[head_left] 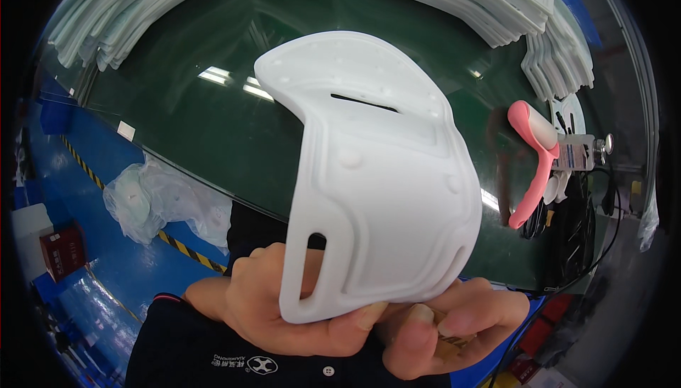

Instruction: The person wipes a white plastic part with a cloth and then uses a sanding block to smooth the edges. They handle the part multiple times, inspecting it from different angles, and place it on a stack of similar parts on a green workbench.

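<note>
A white moulded plastic panel [386, 196], curved and flared at its far end, is held up before me. It has a narrow slot across the upper part and a longer open slot at the lower left. My left hand [284, 310] grips its lower left edge, the thumb lying along the bottom rim and fingers behind. Beside the panel's lower right edge is my right hand [454, 324], its thumb and fingers curled together in a pinch. Whatever they may hold is too hidden to make out.
Stacks of similar white panels [142, 12] lie on the dark green table [191, 118] at the far left and far right. A pink-handled device [533, 168], cables and a black bag [571, 239] sit on the right. Clear plastic bags [177, 203] are at the left, beyond the table edge.
</note>
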`<action>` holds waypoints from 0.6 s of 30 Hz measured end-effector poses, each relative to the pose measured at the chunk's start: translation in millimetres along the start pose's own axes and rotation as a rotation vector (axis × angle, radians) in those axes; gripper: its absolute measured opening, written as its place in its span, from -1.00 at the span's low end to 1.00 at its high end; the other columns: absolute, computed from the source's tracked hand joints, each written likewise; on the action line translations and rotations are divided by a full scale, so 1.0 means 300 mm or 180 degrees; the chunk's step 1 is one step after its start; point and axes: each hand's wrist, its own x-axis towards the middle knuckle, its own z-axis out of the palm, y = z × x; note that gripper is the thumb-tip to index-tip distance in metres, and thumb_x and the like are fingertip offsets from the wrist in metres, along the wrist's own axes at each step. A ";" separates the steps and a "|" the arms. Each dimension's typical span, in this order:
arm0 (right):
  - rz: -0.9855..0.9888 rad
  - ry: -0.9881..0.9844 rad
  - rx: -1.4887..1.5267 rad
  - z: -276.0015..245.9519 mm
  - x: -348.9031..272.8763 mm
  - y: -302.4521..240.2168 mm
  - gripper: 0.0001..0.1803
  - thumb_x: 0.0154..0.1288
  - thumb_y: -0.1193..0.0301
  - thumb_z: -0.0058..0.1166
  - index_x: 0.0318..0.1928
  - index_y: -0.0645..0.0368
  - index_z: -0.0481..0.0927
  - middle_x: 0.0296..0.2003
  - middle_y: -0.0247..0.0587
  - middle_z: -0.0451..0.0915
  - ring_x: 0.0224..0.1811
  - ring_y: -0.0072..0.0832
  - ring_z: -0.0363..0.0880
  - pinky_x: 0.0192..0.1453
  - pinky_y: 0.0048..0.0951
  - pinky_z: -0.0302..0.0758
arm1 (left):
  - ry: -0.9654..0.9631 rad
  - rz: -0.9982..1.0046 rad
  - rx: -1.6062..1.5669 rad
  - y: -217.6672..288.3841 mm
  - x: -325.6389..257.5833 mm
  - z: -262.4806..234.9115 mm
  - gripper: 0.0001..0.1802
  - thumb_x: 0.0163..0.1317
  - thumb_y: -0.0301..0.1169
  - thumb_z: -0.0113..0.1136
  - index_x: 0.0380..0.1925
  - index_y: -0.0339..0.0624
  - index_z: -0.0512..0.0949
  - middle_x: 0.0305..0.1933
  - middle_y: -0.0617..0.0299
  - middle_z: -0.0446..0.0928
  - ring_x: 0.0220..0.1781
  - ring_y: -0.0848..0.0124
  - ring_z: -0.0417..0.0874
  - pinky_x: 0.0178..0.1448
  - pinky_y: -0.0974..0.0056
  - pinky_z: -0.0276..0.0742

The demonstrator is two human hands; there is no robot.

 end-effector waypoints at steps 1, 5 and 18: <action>-0.0021 -0.0141 -0.0121 -0.006 0.001 0.001 -0.68 -0.08 0.61 0.00 -0.43 0.25 0.09 -0.74 -0.31 0.25 -0.68 -0.68 0.25 -0.47 -0.70 0.23 | 0.0019 0.0004 0.0003 0.001 -0.001 0.002 -0.71 -0.28 -0.57 0.24 -0.46 -0.42 0.45 -0.56 0.12 0.52 -0.55 0.46 0.56 -0.52 0.49 0.42; -0.0025 -0.0595 -0.0672 -0.029 0.022 -0.013 -0.71 -0.16 0.66 0.02 -0.45 0.26 0.17 -0.77 -0.34 0.26 -0.74 -0.69 0.22 -0.56 -0.71 0.22 | 0.0063 -0.0013 0.0017 -0.004 -0.002 0.009 -0.71 -0.30 -0.57 0.25 -0.47 -0.42 0.45 -0.57 0.11 0.52 -0.55 0.44 0.57 -0.53 0.48 0.42; 0.0044 -0.0428 -0.0404 -0.011 0.037 -0.012 -0.73 -0.16 0.69 0.01 -0.47 0.24 0.20 -0.74 -0.37 0.24 -0.74 -0.72 0.17 -0.55 -0.72 0.20 | 0.0330 -0.0210 -0.0134 0.007 -0.012 0.014 -0.73 -0.33 -0.58 0.27 -0.53 -0.42 0.46 -0.59 0.07 0.52 -0.58 0.38 0.58 -0.57 0.46 0.44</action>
